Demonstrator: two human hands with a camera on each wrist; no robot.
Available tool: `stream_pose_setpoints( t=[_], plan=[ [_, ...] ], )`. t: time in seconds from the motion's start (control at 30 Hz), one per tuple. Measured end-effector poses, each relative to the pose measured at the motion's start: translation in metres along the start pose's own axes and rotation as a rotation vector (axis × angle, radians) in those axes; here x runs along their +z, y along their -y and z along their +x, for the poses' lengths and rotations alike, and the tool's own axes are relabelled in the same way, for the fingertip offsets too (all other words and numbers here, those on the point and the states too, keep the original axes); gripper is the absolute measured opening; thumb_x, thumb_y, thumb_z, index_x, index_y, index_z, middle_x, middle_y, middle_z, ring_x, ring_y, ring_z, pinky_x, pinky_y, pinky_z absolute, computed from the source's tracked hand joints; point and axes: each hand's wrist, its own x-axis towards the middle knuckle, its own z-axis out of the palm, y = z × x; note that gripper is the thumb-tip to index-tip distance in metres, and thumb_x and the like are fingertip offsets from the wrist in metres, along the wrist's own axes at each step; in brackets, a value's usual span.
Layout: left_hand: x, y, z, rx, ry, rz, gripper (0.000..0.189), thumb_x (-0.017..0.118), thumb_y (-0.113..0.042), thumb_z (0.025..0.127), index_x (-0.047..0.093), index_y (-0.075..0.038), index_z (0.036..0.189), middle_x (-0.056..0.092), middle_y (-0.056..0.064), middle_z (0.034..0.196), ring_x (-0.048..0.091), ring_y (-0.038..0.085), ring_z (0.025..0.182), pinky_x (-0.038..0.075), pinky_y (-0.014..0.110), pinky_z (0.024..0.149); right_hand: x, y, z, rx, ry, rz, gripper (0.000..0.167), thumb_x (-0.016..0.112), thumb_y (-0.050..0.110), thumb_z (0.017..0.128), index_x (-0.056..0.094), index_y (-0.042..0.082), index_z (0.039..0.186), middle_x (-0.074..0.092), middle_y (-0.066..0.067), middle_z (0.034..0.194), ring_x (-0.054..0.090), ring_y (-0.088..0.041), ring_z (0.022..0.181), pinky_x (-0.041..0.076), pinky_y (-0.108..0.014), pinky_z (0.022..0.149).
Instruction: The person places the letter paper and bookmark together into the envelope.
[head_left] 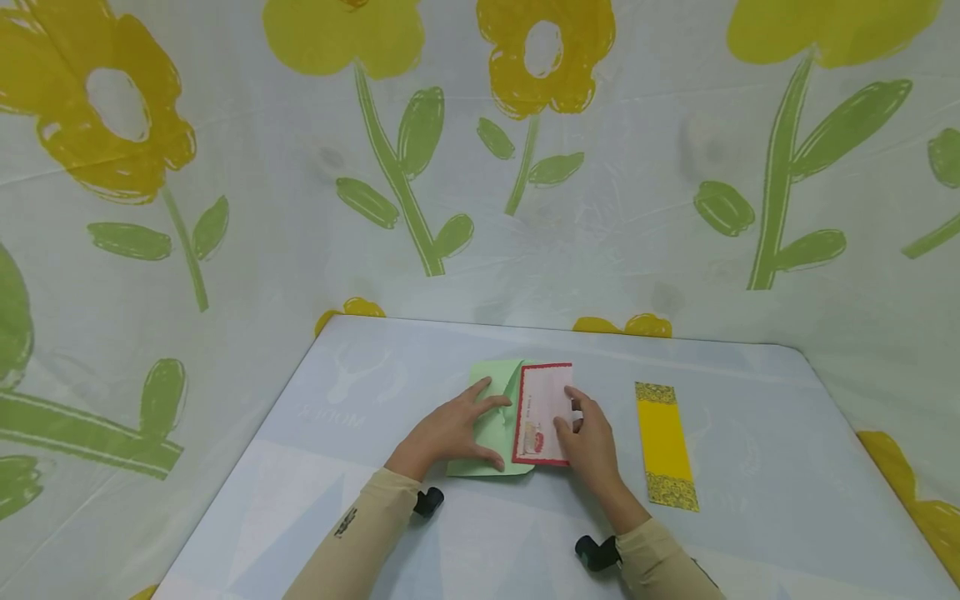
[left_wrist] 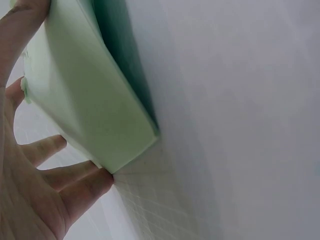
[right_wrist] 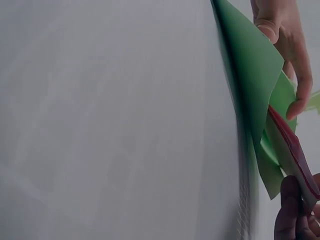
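The left hand lies on a mint-green paper envelope, its thumb and fingers spread wide and released rather than curled around it; in the left wrist view they reach across the paper, with fingertips at its edge near one corner. The right hand grasps a red-bordered card, pinching its right edge between thumb and fingers. The card stands at the envelope's right side, its left edge at the parted mouth, where a pale green fold lifts beside it; how far any part sits between the paper layers cannot be told. It has a pale face, a scalloped red border, a short line of print too small to read and a small red picture towards its near end. Both pieces are towards the middle of the white-and-pale-blue table. To the right of the right hand, apart from it, a yellow paper strip lies flat, slightly slanted, with a dark ornamental pattern across each end. Each forearm wears a beige sleeve, with a small black device at the wrist. A pale backdrop printed with large yellow flowers and green leaves rises behind the table.
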Motion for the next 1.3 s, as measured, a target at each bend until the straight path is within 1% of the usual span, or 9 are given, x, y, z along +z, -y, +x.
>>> stream_pose_setpoints(
  t=[0.17,0.37,0.6,0.77,0.9,1.07,1.17,1.3],
  plan=[
    [0.000,0.001,0.000,-0.001,0.005,0.009,0.099,0.085,-0.072,0.061,0.048,-0.040,0.147,0.022,0.005,0.168,0.041,0.029,0.144,0.046,0.048,0.106,0.003,0.002,0.001,0.005,0.009,0.004,0.058,0.071,0.016,0.095,0.050,0.010,0.148,0.059,-0.013,0.128,0.053,-0.022,0.085,0.050,-0.030,0.078],
    [0.000,0.001,0.001,0.000,0.003,0.020,0.100,0.085,-0.072,0.060,0.049,-0.040,0.147,0.022,0.006,0.168,0.041,0.031,0.144,0.046,0.048,0.106,0.009,0.002,0.002,-0.011,0.016,-0.024,0.057,0.072,0.016,0.094,0.051,0.008,0.147,0.061,-0.015,0.127,0.054,-0.020,0.084,0.050,-0.028,0.076],
    [0.000,0.002,0.001,0.009,0.003,0.008,0.100,0.084,-0.073,0.060,0.049,-0.040,0.147,0.023,0.008,0.167,0.042,0.032,0.143,0.047,0.050,0.105,0.013,0.003,0.003,-0.047,0.025,-0.029,0.056,0.073,0.014,0.093,0.053,0.006,0.145,0.063,-0.015,0.122,0.055,-0.020,0.082,0.049,-0.031,0.073],
    [0.001,0.003,0.002,0.017,-0.008,0.023,0.100,0.084,-0.073,0.059,0.049,-0.040,0.147,0.023,0.008,0.167,0.043,0.032,0.142,0.048,0.049,0.104,0.015,0.005,0.004,-0.079,0.040,-0.036,0.055,0.073,0.013,0.092,0.054,0.005,0.144,0.063,-0.015,0.119,0.054,-0.018,0.080,0.047,-0.030,0.069],
    [0.000,0.003,0.002,0.012,-0.005,0.018,0.100,0.085,-0.072,0.060,0.048,-0.041,0.147,0.023,0.008,0.167,0.043,0.032,0.143,0.047,0.049,0.105,0.017,0.007,0.005,-0.096,0.042,-0.047,0.054,0.074,0.012,0.091,0.055,0.003,0.142,0.065,-0.015,0.117,0.055,-0.017,0.079,0.047,-0.029,0.067],
    [0.000,0.002,0.002,0.007,0.002,0.018,0.100,0.085,-0.072,0.060,0.049,-0.040,0.148,0.022,0.007,0.167,0.041,0.030,0.144,0.047,0.047,0.106,0.019,0.009,0.006,-0.096,0.056,-0.065,0.053,0.076,0.011,0.090,0.057,0.003,0.139,0.066,-0.016,0.118,0.057,-0.016,0.076,0.049,-0.028,0.066],
    [-0.001,0.002,0.001,0.004,0.005,0.017,0.100,0.085,-0.072,0.061,0.049,-0.039,0.148,0.022,0.007,0.168,0.041,0.030,0.144,0.046,0.047,0.106,0.021,0.011,0.007,-0.094,0.069,-0.071,0.053,0.077,0.012,0.090,0.058,0.002,0.138,0.067,-0.017,0.117,0.057,-0.016,0.074,0.051,-0.029,0.066],
    [-0.001,0.001,0.001,0.003,0.006,0.021,0.100,0.085,-0.071,0.061,0.048,-0.039,0.149,0.021,0.006,0.168,0.040,0.030,0.145,0.046,0.048,0.106,0.022,0.012,0.008,-0.098,0.076,-0.084,0.053,0.077,0.012,0.089,0.059,0.002,0.137,0.067,-0.016,0.115,0.055,-0.017,0.073,0.049,-0.032,0.068]
  ],
)
